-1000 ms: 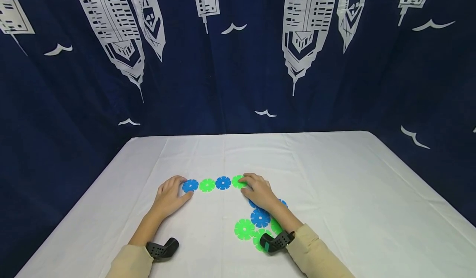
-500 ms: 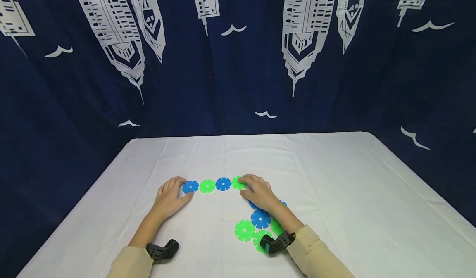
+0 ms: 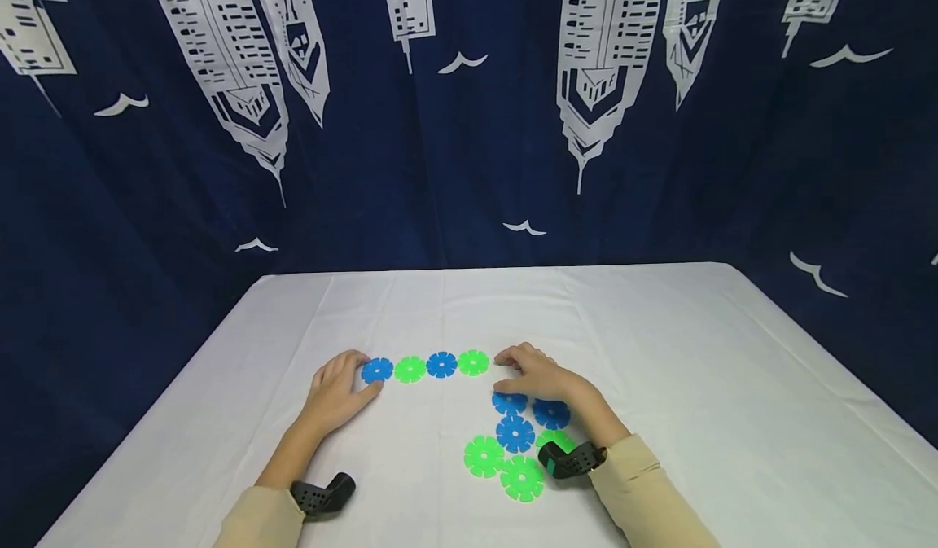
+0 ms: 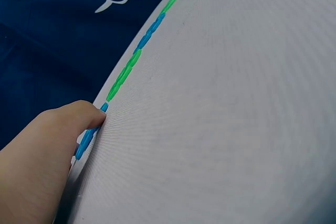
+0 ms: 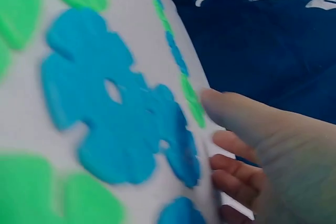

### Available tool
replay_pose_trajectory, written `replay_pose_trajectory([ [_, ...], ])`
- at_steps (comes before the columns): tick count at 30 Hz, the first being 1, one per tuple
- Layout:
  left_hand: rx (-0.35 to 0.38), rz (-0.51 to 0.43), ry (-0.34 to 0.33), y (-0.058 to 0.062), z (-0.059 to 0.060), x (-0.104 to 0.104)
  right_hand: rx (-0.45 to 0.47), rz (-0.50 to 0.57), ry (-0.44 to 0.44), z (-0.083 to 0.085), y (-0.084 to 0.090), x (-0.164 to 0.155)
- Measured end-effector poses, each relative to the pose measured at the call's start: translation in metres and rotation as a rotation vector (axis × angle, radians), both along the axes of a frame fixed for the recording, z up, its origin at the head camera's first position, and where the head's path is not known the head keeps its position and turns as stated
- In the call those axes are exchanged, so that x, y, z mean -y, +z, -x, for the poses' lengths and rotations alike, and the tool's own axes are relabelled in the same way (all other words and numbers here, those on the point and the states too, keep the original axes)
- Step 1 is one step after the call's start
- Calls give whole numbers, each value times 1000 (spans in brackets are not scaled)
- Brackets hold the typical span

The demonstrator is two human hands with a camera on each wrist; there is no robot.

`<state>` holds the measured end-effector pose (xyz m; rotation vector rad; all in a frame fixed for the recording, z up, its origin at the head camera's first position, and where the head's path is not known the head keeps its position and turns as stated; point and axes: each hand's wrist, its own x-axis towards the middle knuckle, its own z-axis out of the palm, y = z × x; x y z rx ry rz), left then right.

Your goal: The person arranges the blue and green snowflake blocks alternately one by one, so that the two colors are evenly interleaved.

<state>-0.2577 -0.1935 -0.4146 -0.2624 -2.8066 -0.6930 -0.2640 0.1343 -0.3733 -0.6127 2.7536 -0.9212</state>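
A row of notched plastic discs in alternating colours lies flat on the white cloth: a blue disc point(image 3: 377, 370) at the left end, then a green disc point(image 3: 410, 370), another blue disc point(image 3: 442, 364), and a green disc point(image 3: 473, 362) at the right end. My left hand point(image 3: 337, 389) holds the left-end blue disc, thumb at its near edge and fingers at its far left edge. In the left wrist view that thumb point(image 4: 79, 116) is against the disc. My right hand point(image 3: 538, 375) is just right of the end green disc, fingers loosely bent, holding nothing.
Loose discs lie below my right hand and forearm: blue discs point(image 3: 515, 434) and green discs point(image 3: 523, 479), some partly covered by the arm. White cloth point(image 3: 410, 466) covers the table. A dark blue patterned curtain point(image 3: 454, 165) hangs behind its far edge.
My right hand has let go of the right-end green disc and moved right, uncovering that disc and more of the loose ones. My left hand stays at the blue disc.
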Motion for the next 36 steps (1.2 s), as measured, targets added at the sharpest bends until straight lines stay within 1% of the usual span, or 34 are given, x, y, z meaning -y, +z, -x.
replay_pose_trajectory([
  [3, 14, 3, 1, 2, 0, 0, 46, -58, 44, 1, 4, -6],
  [5, 13, 2, -1, 2, 1, 0, 61, -88, 61, 1, 6, -8],
  [8, 5, 0, -7, 0, 3, 0, 58, -114, 77, 0, 7, -10],
  [15, 0, 5, -7, -2, 1, 1, 45, -161, 88, -3, 6, -8],
  [23, -6, 8, -1, -3, 1, 2, 52, -258, 54, -10, 12, -1],
  [31, 11, 0, -11, -1, 2, 0, 38, -384, -66, -17, 18, 7],
  [33, 16, 2, -11, -1, 3, 0, 43, -390, -70, -17, 19, 8],
  [36, 18, 4, -12, -1, 3, 1, 55, -360, -67, -18, 19, 10],
])
